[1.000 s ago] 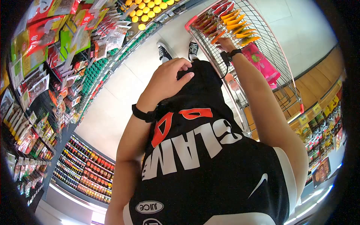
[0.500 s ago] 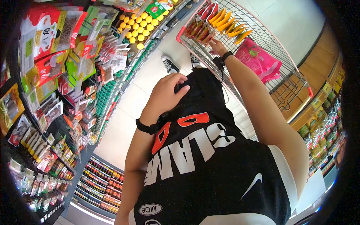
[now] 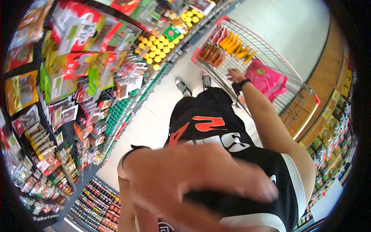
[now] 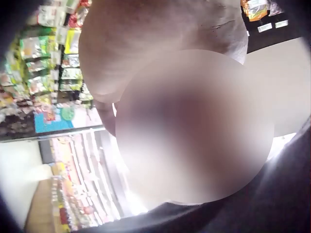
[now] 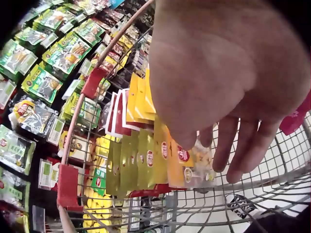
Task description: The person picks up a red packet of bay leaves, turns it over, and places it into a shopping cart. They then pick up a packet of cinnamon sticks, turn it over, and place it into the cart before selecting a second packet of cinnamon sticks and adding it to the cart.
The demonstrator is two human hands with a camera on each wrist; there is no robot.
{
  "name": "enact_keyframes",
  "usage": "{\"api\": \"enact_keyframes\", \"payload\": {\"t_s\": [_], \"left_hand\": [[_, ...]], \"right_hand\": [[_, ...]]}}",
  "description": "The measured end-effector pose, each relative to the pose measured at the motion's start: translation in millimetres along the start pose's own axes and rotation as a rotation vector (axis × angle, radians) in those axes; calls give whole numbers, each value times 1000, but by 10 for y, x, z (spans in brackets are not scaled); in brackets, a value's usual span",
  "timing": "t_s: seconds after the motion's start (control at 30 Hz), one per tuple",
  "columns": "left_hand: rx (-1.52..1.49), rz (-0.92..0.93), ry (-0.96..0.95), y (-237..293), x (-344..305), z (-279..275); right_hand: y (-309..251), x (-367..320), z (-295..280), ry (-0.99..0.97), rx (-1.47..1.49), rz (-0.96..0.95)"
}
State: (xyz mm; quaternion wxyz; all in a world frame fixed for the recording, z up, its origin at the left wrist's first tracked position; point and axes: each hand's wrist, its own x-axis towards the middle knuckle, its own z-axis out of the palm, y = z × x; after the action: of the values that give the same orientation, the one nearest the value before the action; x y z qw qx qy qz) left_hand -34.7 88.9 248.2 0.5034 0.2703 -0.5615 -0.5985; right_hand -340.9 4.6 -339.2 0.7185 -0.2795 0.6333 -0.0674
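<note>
My left hand point(image 3: 193, 181) is raised close in front of my chest, large and blurred by motion, thumb and fingers loosely spread with nothing between them. In the left wrist view the same hand point(image 4: 160, 43) is partly covered by a round blurred patch. My right hand point(image 3: 235, 75) is inside the shopping cart point(image 3: 317, 99), fingers relaxed. In the right wrist view its fingertips hang beside the end of a row of olive-green packets point(image 5: 129, 162). Yellow packets point(image 3: 232, 43) stand upright beside reddish-brown packets point(image 3: 208, 55). A pink bag point(image 3: 264, 79) lies just past the right wrist.
Shelves of hanging seasoning packets point(image 3: 73, 62) line the left side, with yellow-capped containers point(image 3: 158, 48) further ahead. Rows of bottles point(image 3: 96, 201) stand at lower left. More jars point(image 3: 328, 139) sit on a wooden-fronted shelf at right. My shoes point(image 3: 183, 86) are on the pale floor.
My left hand has risen from in front of my waist towards the head camera. My right hand has drawn back from the packets, which now stand in rows in the cart.
</note>
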Motion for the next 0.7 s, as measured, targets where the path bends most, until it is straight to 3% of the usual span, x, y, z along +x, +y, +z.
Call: {"api": "enact_keyframes", "payload": {"t_s": [0.1,0.13,0.3,0.43,0.5,0.63,0.7], "left_hand": [[-15,109,-52,198,-75,-21],[-8,136,-63,253,-95,-47],[22,262,-141,481,-194,-148],[74,346,-206,732,-306,-242],[113,384,-234,860,-373,-283],[194,452,-252,1085,-528,-398],[239,480,-233,1154,-617,-482]], "right_hand": [[116,117,-104,81,-2,29],[183,166,-162,22,41,-3],[-224,-268,9,15,49,-84],[-145,-81,-46,46,40,-113],[-326,-313,20,17,116,-124],[-809,-604,212,83,-70,-218],[-1042,-675,223,22,-94,-290]]}}
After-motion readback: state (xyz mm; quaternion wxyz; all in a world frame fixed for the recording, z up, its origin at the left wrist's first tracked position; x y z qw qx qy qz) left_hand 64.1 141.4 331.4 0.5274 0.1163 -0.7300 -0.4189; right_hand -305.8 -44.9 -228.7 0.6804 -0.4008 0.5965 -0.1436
